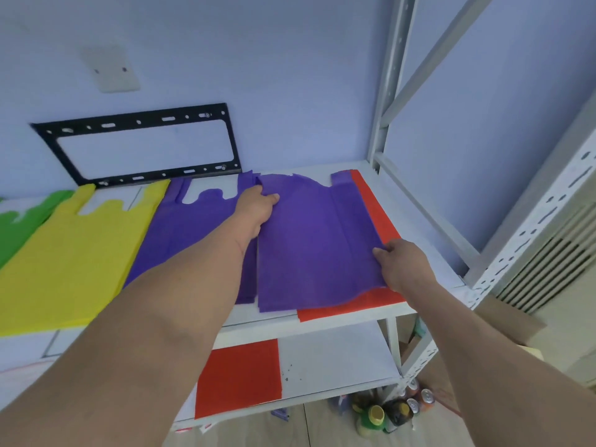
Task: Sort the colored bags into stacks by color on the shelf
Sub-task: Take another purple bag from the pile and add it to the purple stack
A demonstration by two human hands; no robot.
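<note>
A purple bag [312,243] lies flat over a red bag [377,204] at the right end of the white shelf [429,253]. My left hand [254,208] grips this purple bag near its top left handle. My right hand [403,262] pinches its right edge near the bottom. To the left lies a purple stack [187,233], then a yellow stack [74,253], and a green stack [16,227] at the far left. Another red bag [240,377] lies on the lower shelf.
A black metal bracket [142,146] leans on the wall behind the shelf. The shelf's white uprights [387,88] rise at the right. Bottles and cans [393,411] stand on the floor below. A vented white unit [548,259] is at the far right.
</note>
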